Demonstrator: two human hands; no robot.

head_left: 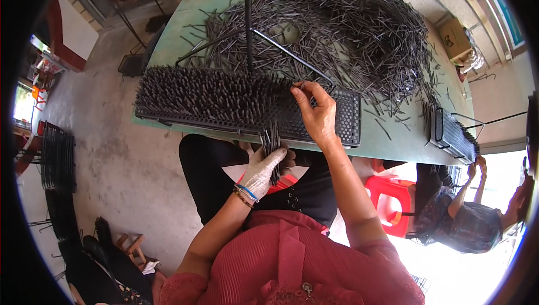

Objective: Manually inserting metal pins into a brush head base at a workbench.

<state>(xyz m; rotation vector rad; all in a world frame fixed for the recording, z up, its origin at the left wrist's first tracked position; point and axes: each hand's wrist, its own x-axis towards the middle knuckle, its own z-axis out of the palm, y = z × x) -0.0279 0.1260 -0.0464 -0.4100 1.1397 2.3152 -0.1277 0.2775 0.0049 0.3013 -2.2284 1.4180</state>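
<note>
A black rack with a perforated top [346, 117] lies along the near edge of the green table. Thin dark sticks [196, 96] stand upright, densely packed, in its left and middle holes; bare holes show at its right end. My gloved left hand [263, 170] is closed round a bundle of similar dark sticks [271, 136] just in front of the rack. Over the rack, at the right border of the standing sticks, my bare right hand [318, 113] is pinched closed. What its fingertips hold is too small to make out.
A large heap of loose dark sticks [387, 35] covers much of the green table [404, 139]. A black upright post [249, 19] with metal braces rises behind the rack. At right, another person [463, 221] has their hands by a second rack [452, 134], near a red stool [390, 201].
</note>
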